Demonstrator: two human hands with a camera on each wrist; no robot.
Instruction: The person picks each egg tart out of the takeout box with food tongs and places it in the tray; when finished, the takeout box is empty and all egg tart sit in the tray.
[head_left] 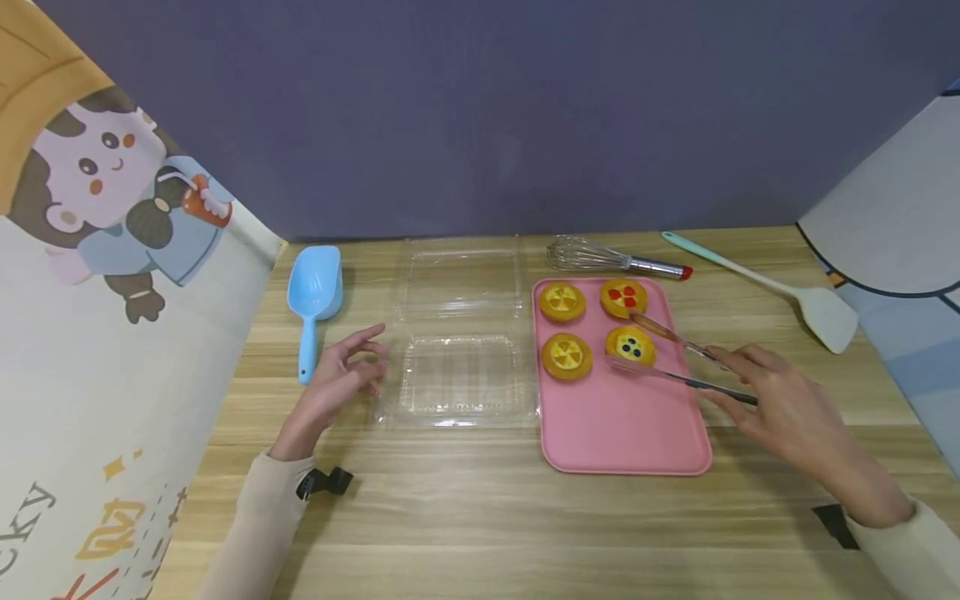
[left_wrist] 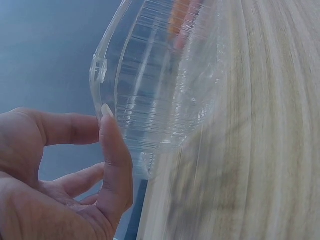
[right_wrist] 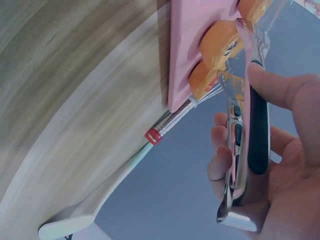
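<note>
My right hand [head_left: 787, 408] grips metal tongs [right_wrist: 257, 130] with dark handle grips. The tongs' arms stand apart on either side of a tart with blueberries [head_left: 630, 345]; whether they touch it I cannot tell. This tart sits on a pink tray [head_left: 626, 433], with a tart with red pieces [head_left: 623, 297] behind it and two yellow-topped tarts [head_left: 566, 357] to its left. Beside the tray lies an opened clear plastic box [head_left: 459, 375]. My left hand [head_left: 345, 375] is at the box's left edge, fingers loosely bent, fingertips at the rim.
A blue scoop [head_left: 315, 283] lies at the far left. Behind the tray is a whisk [head_left: 592, 255] with a red handle end, and a pale spatula [head_left: 825, 318] lies at the right. A dark blue wall [head_left: 480, 125] bounds the table's back.
</note>
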